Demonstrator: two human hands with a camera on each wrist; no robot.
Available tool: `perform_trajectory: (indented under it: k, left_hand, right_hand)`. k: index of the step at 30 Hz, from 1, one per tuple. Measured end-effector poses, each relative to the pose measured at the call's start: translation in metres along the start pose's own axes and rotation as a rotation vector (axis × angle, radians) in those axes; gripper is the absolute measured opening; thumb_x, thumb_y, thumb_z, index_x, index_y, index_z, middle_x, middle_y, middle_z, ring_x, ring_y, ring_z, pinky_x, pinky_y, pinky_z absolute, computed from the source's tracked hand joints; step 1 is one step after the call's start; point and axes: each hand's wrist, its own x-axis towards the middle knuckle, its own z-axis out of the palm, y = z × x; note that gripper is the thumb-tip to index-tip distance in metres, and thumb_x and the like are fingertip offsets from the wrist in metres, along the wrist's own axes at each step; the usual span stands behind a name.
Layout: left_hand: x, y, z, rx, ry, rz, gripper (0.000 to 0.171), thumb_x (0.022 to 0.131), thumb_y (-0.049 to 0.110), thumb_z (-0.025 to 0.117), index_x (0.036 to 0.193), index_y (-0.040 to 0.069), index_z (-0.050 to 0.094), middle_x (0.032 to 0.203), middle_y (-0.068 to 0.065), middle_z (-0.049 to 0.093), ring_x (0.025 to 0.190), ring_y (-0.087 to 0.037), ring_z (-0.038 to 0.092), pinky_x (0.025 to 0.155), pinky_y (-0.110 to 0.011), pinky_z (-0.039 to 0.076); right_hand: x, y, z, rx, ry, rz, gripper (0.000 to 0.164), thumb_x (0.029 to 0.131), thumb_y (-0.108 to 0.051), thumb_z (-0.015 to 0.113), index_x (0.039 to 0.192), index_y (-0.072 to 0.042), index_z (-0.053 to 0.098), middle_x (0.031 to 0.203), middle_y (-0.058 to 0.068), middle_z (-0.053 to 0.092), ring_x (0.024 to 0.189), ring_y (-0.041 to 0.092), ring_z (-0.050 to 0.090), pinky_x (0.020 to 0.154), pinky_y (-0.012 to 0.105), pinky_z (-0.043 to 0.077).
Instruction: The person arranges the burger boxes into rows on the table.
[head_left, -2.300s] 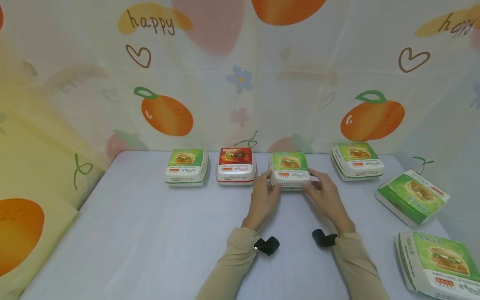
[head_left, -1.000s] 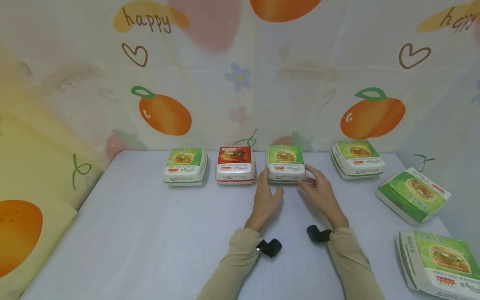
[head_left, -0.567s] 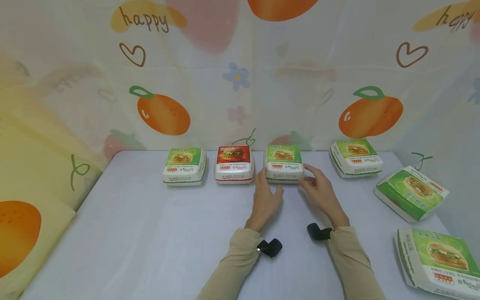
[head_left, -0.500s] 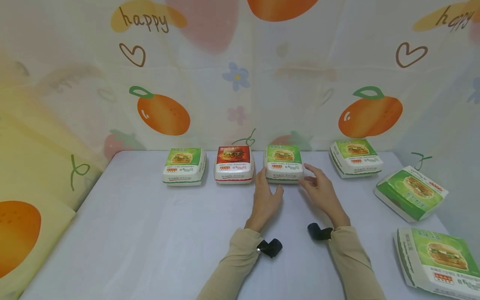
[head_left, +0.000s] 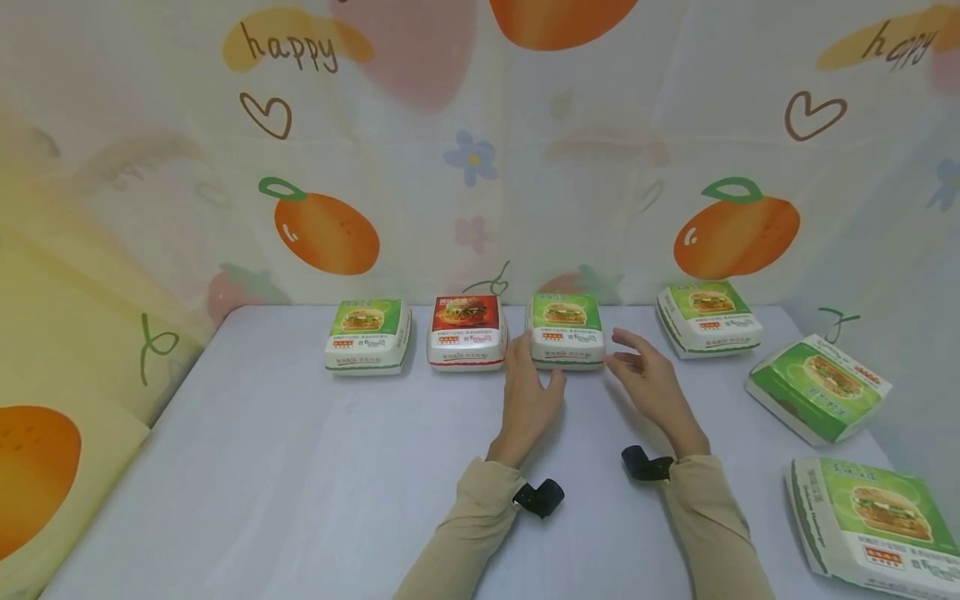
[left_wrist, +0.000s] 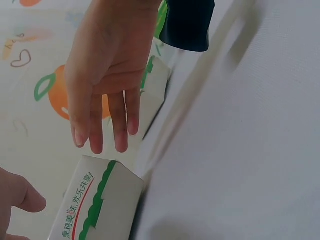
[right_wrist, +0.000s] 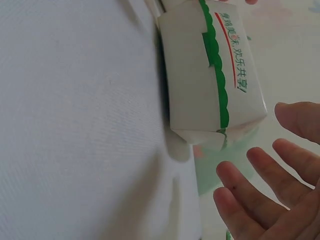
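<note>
A green-and-white burger box [head_left: 566, 325] stands near the back of the table between my two hands. My left hand [head_left: 527, 404] is at its front left corner, fingers straight along that side and thumb apart. On the other side my right hand [head_left: 651, 379] stands off the box with spread, relaxed fingers. In the left wrist view its palm [left_wrist: 112, 60] faces the box's white end [left_wrist: 107, 205], with a gap between. The right wrist view shows the box [right_wrist: 210, 75] flat on the table and my right hand's fingers [right_wrist: 270, 190] holding nothing.
Left of the box stand a red burger box [head_left: 467, 329] and another green one [head_left: 367, 333]. More green boxes curve down the right: one at the back [head_left: 708, 317], one turned askew [head_left: 821, 387], one near the front [head_left: 873, 521]. A patterned cloth [head_left: 585, 200] hangs behind.
The green box between my hands has shifted slightly back and left and now sits in line with the red box. My right hand has come away from it to the right.
</note>
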Motion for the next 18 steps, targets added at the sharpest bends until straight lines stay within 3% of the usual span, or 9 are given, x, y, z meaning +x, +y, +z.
perform_trajectory:
  k: [9, 18]
  left_hand:
    - [-0.001, 0.009, -0.003, -0.006, -0.001, 0.050, 0.062, 0.092, 0.011, 0.059, 0.149, 0.005, 0.036, 0.151, -0.013, 0.037, 0.141, -0.026, 0.037, 0.117, -0.046, 0.035]
    - [-0.005, 0.019, 0.005, -0.026, -0.028, 0.107, 0.060, 0.091, 0.009, 0.060, 0.147, 0.005, 0.038, 0.151, -0.014, 0.038, 0.140, -0.027, 0.040, 0.116, -0.046, 0.037]
  right_hand:
    - [-0.007, -0.002, -0.020, -0.025, 0.009, 0.034, 0.057, 0.103, -0.027, 0.054, 0.152, -0.006, 0.035, 0.153, 0.021, 0.042, 0.137, 0.041, 0.046, 0.112, 0.054, 0.040]
    - [-0.014, 0.000, -0.043, -0.054, 0.061, 0.079, 0.061, 0.103, -0.035, 0.051, 0.155, -0.008, 0.031, 0.155, 0.021, 0.039, 0.141, 0.043, 0.040, 0.111, 0.060, 0.038]
